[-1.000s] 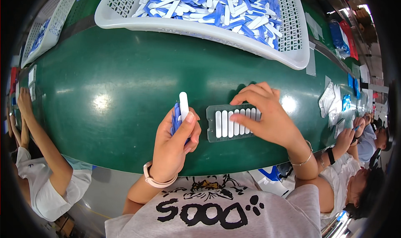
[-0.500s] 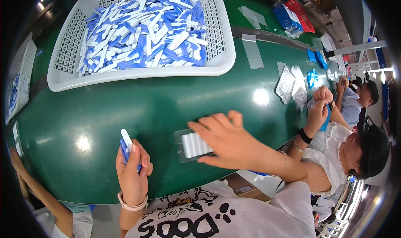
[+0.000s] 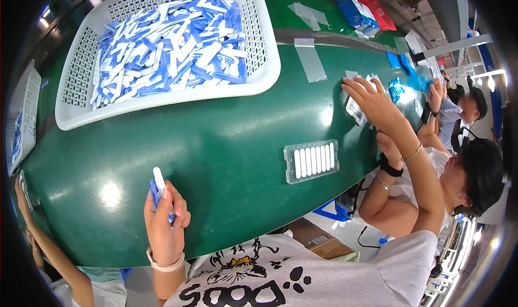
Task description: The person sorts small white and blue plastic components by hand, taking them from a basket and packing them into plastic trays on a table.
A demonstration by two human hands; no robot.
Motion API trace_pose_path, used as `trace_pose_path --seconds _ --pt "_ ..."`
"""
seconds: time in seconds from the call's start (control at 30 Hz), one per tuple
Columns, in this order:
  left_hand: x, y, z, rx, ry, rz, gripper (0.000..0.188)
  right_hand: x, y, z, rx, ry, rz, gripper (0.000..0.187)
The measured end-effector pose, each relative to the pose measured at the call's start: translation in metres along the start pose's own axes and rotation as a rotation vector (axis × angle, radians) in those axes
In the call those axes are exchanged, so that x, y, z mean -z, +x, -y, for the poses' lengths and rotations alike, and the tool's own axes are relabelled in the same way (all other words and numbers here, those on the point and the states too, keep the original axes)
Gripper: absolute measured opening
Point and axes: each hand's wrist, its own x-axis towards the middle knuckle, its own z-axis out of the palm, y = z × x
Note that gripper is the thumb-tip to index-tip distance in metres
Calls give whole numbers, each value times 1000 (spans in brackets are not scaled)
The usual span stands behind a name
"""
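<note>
My left hand is closed around a few slim blue and white plastic pieces, a white one sticking up past the fingers. To its right, a clear plastic tray lies on the green table, with several white pieces side by side in it. My right hand reaches far right, fingers stretched over another clear tray. That tray's contents are mostly hidden by the hand, and the thumb cannot be made out.
A white perforated basket heaped with blue and white pieces stands at the back. Another basket is at the left edge. Clear tape strips lie on the green table. Co-workers sit right, one person's hand near mine; another's arm is lower left.
My right hand has left the filled tray and moved far right to the other tray. The filled tray now lies farther right in the picture. My left hand still holds its pieces.
</note>
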Motion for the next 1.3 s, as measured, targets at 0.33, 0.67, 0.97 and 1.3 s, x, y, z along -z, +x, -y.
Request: trace_pose_path --seconds 0.33,0.67,0.97,1.3 --pt "4 -2 2 5 -71 43 16 2 -8 -6 108 101 70 78" --pt "-3 -9 4 -105 239 15 17 113 56 122 207 723 -583 75" --pt "1 -8 16 -329 458 31 12 140 88 183 408 814 -416 68" --pt "-16 -8 19 -529 934 334 14 125 47 215 209 1208 -958 18"
